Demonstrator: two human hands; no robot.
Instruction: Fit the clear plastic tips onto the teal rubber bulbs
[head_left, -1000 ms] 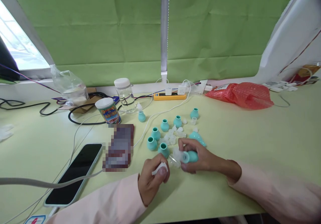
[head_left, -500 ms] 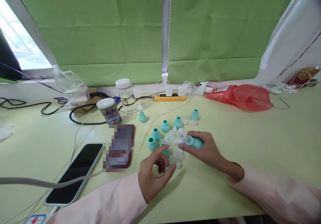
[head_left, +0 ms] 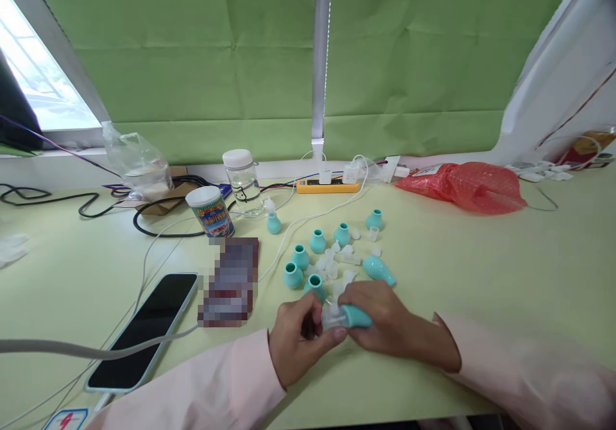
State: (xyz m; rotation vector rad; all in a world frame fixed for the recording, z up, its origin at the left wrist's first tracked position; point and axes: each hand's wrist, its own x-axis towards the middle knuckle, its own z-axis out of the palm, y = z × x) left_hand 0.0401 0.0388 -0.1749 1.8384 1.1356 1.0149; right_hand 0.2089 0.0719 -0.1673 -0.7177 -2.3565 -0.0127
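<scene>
My right hand (head_left: 380, 318) is wrapped round a teal plastic piece (head_left: 357, 316), low over the near side of the table. A clear plastic tube-like part (head_left: 333, 316) meets its left end; whether the two are joined I cannot tell. My left hand (head_left: 301, 337) pinches the clear part between thumb and fingers. Just beyond the hands stand several teal bulbs with open necks, the nearest bulb (head_left: 315, 285) by my left fingertips. A smooth teal teardrop-shaped piece (head_left: 378, 269) lies beyond my right hand. Among them are scattered small translucent white parts (head_left: 331, 268).
A teal bulb with a white tip (head_left: 273, 223) stands apart. To the left lie a black-screened phone (head_left: 144, 330), a blurred red-edged device (head_left: 231, 282), a can (head_left: 210, 212) and a lidded jar (head_left: 243, 183). Behind are a power strip (head_left: 327, 187), cables and a red bubble-wrap bag (head_left: 462, 186).
My right hand has come nearer and slightly left, uncovering the teardrop-shaped piece. My left fingers, apart before, now close on the clear part, which has met the teal piece.
</scene>
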